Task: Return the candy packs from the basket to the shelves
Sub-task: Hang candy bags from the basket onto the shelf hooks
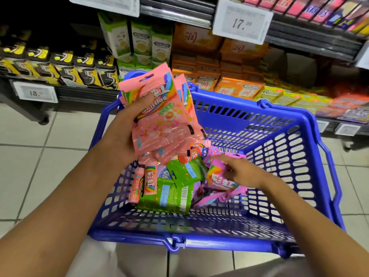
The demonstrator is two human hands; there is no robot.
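Standing on pale floor tiles (pixel 40 172) before shelves (pixel 311 40): basket (pixel 279 124); left grip (pixel 127 124) clamped on pink packs (pixel 159 120), right grip (pixel 242 171) loosely apart.

I read "Skittles" on the pink candy pack (pixel 159 114). The green boxes (pixel 141 43) read "Doublemint". I read "17.99" on the price tag (pixel 242 22).
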